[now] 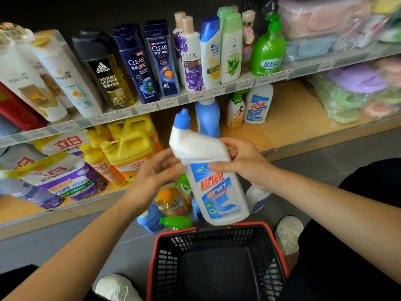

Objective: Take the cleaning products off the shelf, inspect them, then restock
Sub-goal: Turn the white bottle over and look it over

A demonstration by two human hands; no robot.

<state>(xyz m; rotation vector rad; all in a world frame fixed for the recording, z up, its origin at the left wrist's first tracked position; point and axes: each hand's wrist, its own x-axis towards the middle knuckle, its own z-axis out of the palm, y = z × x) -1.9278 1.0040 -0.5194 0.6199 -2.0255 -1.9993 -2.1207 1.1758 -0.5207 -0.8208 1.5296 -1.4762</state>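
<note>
Bottle (217, 192) tilted in rt hand (245, 165) grip, lt hand (158, 170) just beside.

The bottle (208, 174) hangs above the basket (167, 261), before the lower shelf (293, 118).

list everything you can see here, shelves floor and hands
toilet cleaner bottle: 1, white with blue cap, held above the basket's far rim
basket: 1, black with red rim, on the floor
shampoo bottles: about a dozen, mixed colours, upper shelf
pump bottle: 1, green, upper shelf right
jugs: several, yellow, lower shelf
detergent pouches: several, white and purple, lower shelf left
loose bottles: several, blue, orange, green-capped, floor behind basket
wrapped packs: many, pastel, right shelves
right hand: 1, grips the bottle
left hand: 1, touches the bottle's side
</note>
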